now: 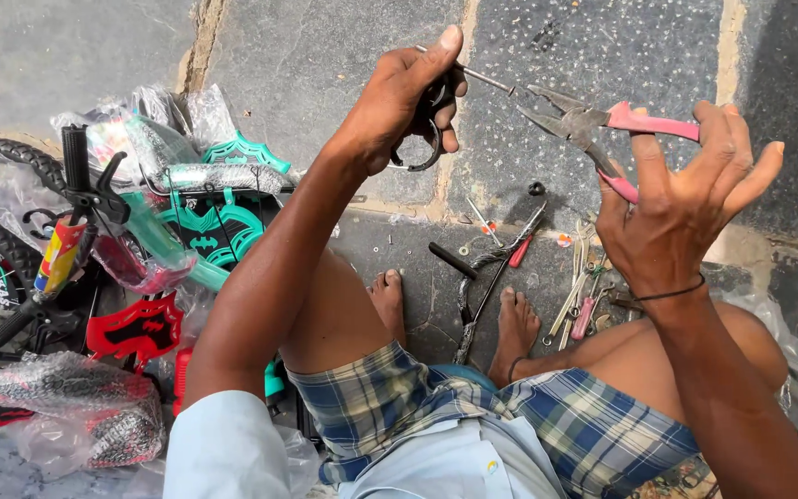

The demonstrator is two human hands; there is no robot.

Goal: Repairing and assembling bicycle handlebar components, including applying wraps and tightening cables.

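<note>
Head view looks down on a person squatting on stone paving, both hands raised in front of the knees. Left hand point(408, 102) is closed tight around a small black clamp point(422, 139) with a curved ring at its lower edge, thumb pressed along the top; a thin metal pin point(487, 79) sticks out of it toward the right. Right hand point(685, 199) holds pink-handled pliers point(584, 125) loosely, fingers fanned out and only partly wrapped round the handles, with the jaws open and their tips just beside the end of the pin.

With so slack a hold, the pliers could probably twist or slide off the pin, and the tips might jab the left fingers close by. The clamp could also drop among the loose tools point(579, 286) between the bare feet.

The clamp looks dark and worn. Wrapped bicycle parts point(168, 212) lie to the left.
</note>
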